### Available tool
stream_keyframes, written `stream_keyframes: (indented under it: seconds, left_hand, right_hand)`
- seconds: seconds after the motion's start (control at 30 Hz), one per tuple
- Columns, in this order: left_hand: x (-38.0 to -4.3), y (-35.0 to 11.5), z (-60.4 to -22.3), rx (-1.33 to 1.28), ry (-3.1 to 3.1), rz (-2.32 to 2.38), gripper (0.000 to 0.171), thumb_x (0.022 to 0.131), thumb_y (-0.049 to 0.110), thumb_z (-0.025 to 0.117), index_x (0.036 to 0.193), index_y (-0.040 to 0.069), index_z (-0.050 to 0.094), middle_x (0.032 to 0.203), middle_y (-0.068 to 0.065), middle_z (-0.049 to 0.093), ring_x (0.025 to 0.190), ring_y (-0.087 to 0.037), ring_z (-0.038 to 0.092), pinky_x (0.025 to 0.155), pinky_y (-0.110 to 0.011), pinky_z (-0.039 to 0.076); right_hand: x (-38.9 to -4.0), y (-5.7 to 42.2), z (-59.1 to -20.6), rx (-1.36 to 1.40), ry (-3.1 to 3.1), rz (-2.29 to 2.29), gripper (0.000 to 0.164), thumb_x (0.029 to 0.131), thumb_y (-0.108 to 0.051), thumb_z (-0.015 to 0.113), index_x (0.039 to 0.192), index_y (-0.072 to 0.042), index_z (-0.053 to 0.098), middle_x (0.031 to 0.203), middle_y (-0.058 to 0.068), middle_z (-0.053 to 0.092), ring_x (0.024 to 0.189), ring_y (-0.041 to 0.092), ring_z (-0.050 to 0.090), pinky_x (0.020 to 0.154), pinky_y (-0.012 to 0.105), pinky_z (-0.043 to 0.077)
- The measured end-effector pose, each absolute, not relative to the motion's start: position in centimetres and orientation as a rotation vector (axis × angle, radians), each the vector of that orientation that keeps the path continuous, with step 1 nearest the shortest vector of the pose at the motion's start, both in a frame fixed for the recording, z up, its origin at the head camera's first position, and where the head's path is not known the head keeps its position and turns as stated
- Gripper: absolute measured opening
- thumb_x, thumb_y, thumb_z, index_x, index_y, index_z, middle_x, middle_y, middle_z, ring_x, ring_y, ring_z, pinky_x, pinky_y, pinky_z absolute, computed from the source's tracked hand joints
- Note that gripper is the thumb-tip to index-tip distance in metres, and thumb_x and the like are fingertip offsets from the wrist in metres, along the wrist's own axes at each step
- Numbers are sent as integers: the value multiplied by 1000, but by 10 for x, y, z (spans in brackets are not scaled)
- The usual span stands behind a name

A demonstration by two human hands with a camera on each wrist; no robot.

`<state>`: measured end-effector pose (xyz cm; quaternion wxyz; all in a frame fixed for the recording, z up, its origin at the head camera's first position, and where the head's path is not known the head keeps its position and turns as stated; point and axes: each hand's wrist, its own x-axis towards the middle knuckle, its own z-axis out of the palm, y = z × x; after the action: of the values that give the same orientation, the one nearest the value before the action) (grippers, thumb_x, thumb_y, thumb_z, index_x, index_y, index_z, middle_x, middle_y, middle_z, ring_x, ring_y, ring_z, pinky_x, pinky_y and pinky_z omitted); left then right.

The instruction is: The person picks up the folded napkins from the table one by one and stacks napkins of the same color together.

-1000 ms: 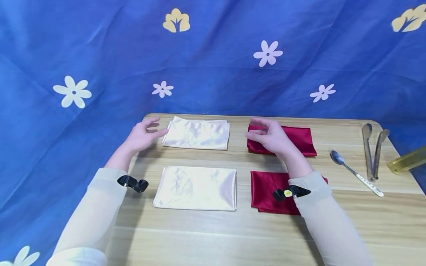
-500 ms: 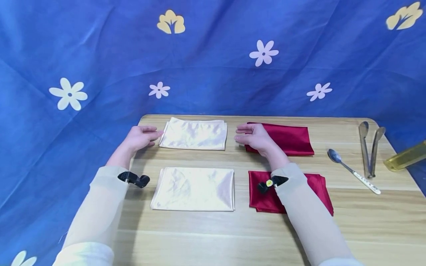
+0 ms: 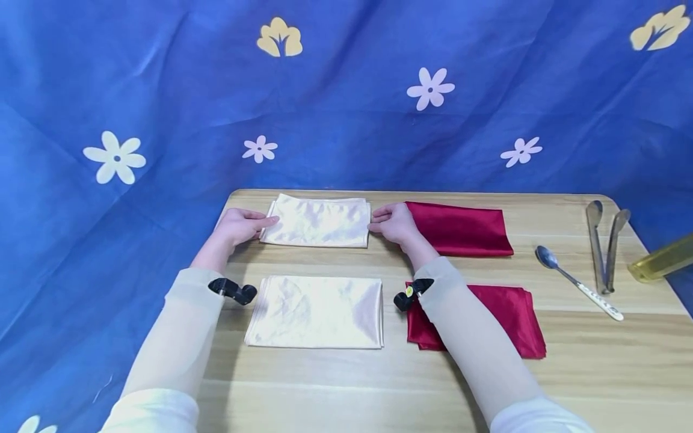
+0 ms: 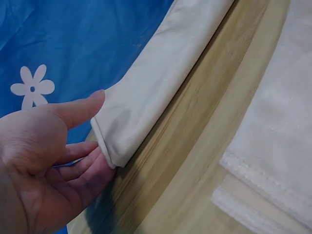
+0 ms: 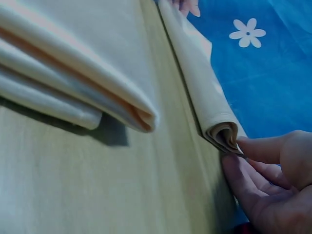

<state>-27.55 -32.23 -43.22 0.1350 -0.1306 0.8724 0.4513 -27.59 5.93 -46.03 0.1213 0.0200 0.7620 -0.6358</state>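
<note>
1. Cloth [image 3: 319, 224] (white, back row) lies folded on the tabletop [image 3: 303, 391], not clearly lifted yet.
2. Left hand [image 3: 239, 227] pinches one end, right hand [image 3: 396, 223] the other, so grip's basically done.
3. Near white cloth [image 3: 316, 313], far red cloth [image 3: 460, 230], near red cloth [image 3: 511, 313]: all folded, nobody's holding them.

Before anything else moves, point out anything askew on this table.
Two folds look uneven: the far white cloth has its back-left corner jutting past the rest of its far edge, and the near red cloth shows a lower layer peeking out in front.
</note>
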Motion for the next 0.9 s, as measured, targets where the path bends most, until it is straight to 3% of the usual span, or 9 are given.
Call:
stream_keyframes:
  seconds: [0.13,0.33,0.47,0.63,0.77,0.9]
  left_hand:
    - [-276,-321,-436,-401,2550,1283,77,91,50,83,143,-3,60,134,-16,59,93,-15,60,79,-25,55]
    - [-276,-325,-445,-436,2574,1249,67,94,42,82,142,-1,61,138,-21,64,114,-23,58,94,-32,48]
    - [-278,-330,-452,-406,2578,1303,60,97,34,80,141,-3,62,120,-14,74,98,-15,65,84,-27,52]
    - [-280,-332,-455,-384,2573,1364,51,99,28,78,138,-3,65,95,5,72,78,-5,63,67,-21,52]
    - [-278,-328,-450,-376,2616,1279,51,100,32,77,137,-1,66,110,-6,72,92,-15,62,78,-25,51]
    - [-276,-324,-444,-382,2644,1199,57,98,40,78,136,-1,67,135,-18,64,116,-26,56,97,-34,48]
  right_hand:
    - [-278,54,-465,119,2294,-1855,34,87,5,83,119,11,71,108,25,76,89,24,75,78,30,64]
    - [-277,48,-471,129,2428,-1810,27,84,-1,88,107,6,74,93,18,78,68,19,76,64,28,64]
    - [-276,45,-472,148,2548,-1712,24,85,-11,91,97,-1,73,84,12,78,67,19,75,68,27,61]
    - [-276,42,-467,129,2683,-1534,33,84,-28,92,98,-3,75,90,10,77,90,24,72,82,35,57]
    - [-277,38,-462,58,2719,-1387,39,82,-29,93,99,0,74,99,12,72,98,29,65,86,40,56]
    - [-279,33,-461,49,2742,-1284,31,84,-27,92,86,-4,71,89,8,66,90,27,60,79,37,53]
